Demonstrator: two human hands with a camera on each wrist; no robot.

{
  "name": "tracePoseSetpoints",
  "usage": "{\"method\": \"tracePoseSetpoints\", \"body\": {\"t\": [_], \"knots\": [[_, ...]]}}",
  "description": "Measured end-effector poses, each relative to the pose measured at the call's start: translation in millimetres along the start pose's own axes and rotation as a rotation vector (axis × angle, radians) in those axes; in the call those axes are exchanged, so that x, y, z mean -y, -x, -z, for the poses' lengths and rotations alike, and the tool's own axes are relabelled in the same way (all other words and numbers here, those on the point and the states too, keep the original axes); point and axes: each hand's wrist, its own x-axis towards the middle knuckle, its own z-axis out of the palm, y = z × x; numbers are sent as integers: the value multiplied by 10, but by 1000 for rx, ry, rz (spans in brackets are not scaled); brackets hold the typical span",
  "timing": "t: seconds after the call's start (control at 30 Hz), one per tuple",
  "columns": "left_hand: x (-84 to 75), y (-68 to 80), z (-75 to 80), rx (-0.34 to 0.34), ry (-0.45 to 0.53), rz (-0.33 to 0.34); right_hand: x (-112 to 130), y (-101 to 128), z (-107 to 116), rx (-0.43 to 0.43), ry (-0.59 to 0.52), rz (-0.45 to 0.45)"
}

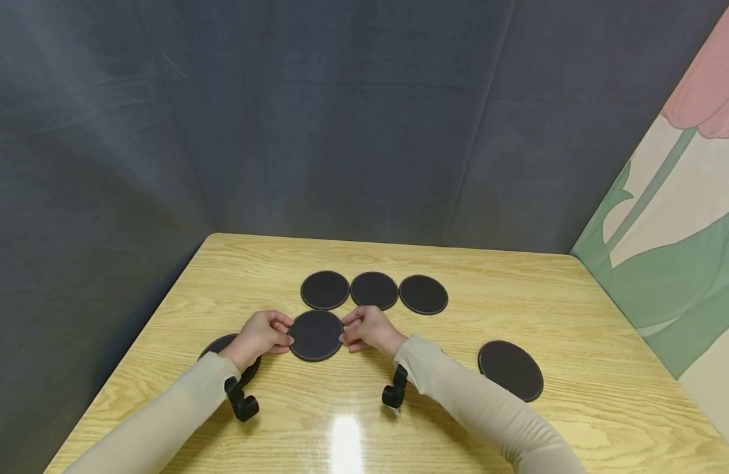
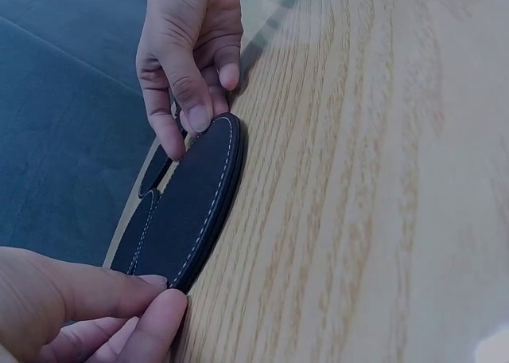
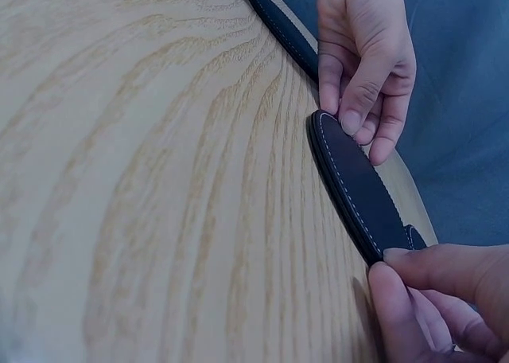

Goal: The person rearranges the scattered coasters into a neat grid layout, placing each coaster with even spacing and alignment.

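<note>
A round black coaster (image 1: 316,336) with pale stitching round its rim lies between my two hands, at or just above the table. My left hand (image 1: 266,336) pinches its left edge between thumb and fingers. On the opposite edge, my right hand (image 1: 370,330) has a similar pinch. The left wrist view shows the left thumb and finger on the near rim of the coaster (image 2: 191,196). In the right wrist view the edge of the coaster (image 3: 358,180) looks layered; I cannot tell whether it is one piece or two.
Behind the hands, three matching coasters form a row: left (image 1: 325,289), middle (image 1: 374,290) and right (image 1: 423,294). Another coaster (image 1: 251,370) is partly hidden under the left forearm. One more coaster (image 1: 510,370) lies right of the right forearm on the wooden table (image 1: 601,329).
</note>
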Motion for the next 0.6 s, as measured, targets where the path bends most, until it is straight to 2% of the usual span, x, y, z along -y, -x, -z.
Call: {"method": "tracePoseSetpoints", "body": {"t": [0.6], "knots": [[8,13,-7,-2,-7,-10,16,2,-10,-10,0,-13]]}}
